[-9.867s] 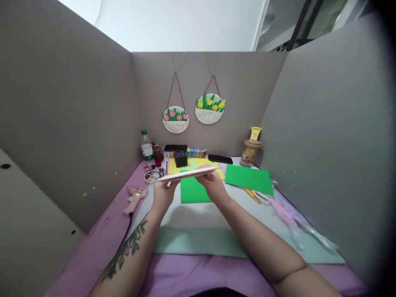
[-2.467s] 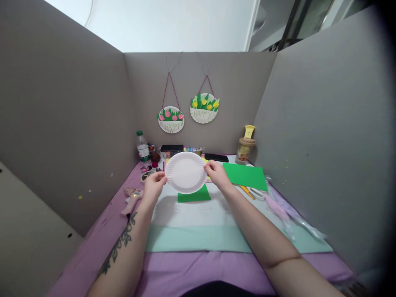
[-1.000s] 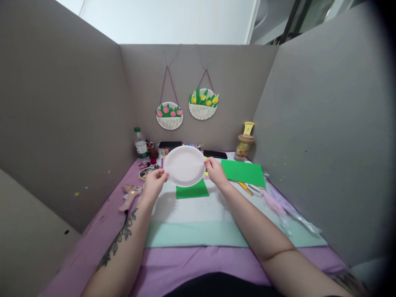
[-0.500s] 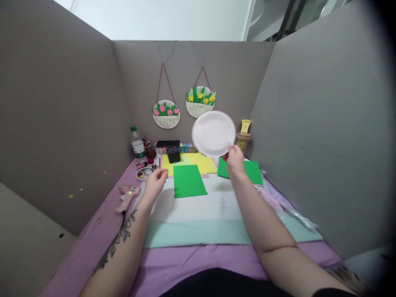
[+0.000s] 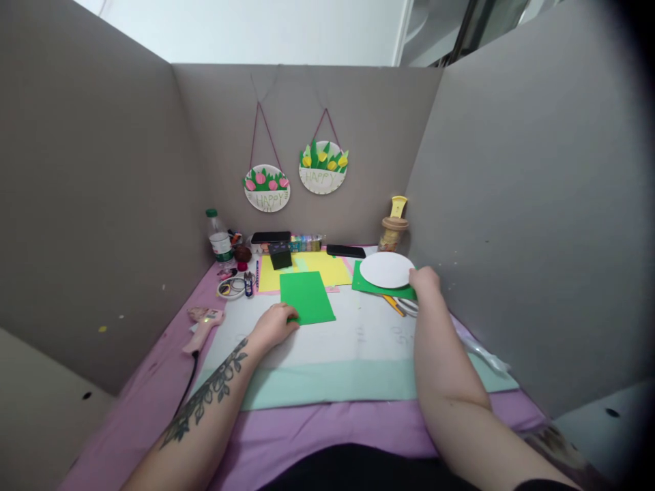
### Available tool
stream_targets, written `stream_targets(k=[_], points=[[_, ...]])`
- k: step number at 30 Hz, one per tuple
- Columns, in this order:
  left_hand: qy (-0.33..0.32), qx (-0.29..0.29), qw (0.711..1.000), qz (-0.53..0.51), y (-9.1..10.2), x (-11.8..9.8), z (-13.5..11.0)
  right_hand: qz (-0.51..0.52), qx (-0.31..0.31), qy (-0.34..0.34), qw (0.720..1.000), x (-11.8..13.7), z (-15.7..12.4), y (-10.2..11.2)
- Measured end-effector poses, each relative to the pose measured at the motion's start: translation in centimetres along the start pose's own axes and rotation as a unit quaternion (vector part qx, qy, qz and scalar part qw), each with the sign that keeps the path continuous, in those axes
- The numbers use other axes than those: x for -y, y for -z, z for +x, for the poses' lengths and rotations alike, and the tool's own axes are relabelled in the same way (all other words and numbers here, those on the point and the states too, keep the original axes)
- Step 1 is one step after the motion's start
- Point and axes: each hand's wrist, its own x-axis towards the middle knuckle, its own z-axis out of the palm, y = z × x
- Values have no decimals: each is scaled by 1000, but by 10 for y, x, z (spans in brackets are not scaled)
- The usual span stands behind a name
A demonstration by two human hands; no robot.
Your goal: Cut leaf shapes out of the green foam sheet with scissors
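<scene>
My right hand (image 5: 426,281) is closed on the right rim of a white paper plate (image 5: 387,270), low over a green sheet (image 5: 362,283) at the table's right. My left hand (image 5: 276,324) is at the lower left corner of another green sheet (image 5: 308,297), fingers and thumb pinched at its edge. That sheet lies flat on the white work surface (image 5: 327,351). By the right forearm are a yellow-orange tool (image 5: 393,305) and a pair of scissors (image 5: 408,307), partly hidden.
A pink glue gun (image 5: 205,331) and a white tape roll (image 5: 231,288) lie at the left. A bottle (image 5: 220,240), a black box (image 5: 280,256), yellow sheets (image 5: 332,268) and a lidded cup (image 5: 393,235) stand or lie further back. Two flower-decorated plates (image 5: 267,198) hang on the grey wall.
My right hand has lowered the paper plate from upright in the air to nearly flat over the right green sheet. My left hand has moved right and down to the middle green sheet.
</scene>
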Motion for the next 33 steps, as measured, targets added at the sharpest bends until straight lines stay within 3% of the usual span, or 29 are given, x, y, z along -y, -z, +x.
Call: stream_targets(k=[2,4,6,8,10,11,14,18,21,23,28,33], points=[[-2,-2,1000,-1,0,-1,0,-33,-16,6,999,23,-7,7],[-3,-5,1000,-7,0,-2,0,-83,8,138,987,55,-28,7],[-4,-10,1000,-16,-1,-3,-1,-77,96,287,950,84,-65,-2],[-6,-20,999,-28,-2,-3,0,-79,216,400,887,101,-116,-20],[1,-34,999,-39,-4,-2,1,-103,317,482,810,102,-167,-41],[8,-41,998,-41,-5,-1,2,-99,340,508,785,98,-189,-50],[40,-38,997,-48,-8,4,5,-117,384,525,751,79,-224,-62],[58,-17,997,-54,-6,11,6,-189,388,489,758,65,-215,-51],[20,-18,999,-25,-3,10,3,-215,325,485,783,63,-199,-44],[-18,-13,1000,-5,-1,4,0,-204,290,510,784,64,-193,-47],[-64,10,996,57,0,-12,-3,-221,275,590,726,71,-197,-63],[-82,31,988,124,-3,-16,-1,-263,269,597,709,77,-203,-65]])
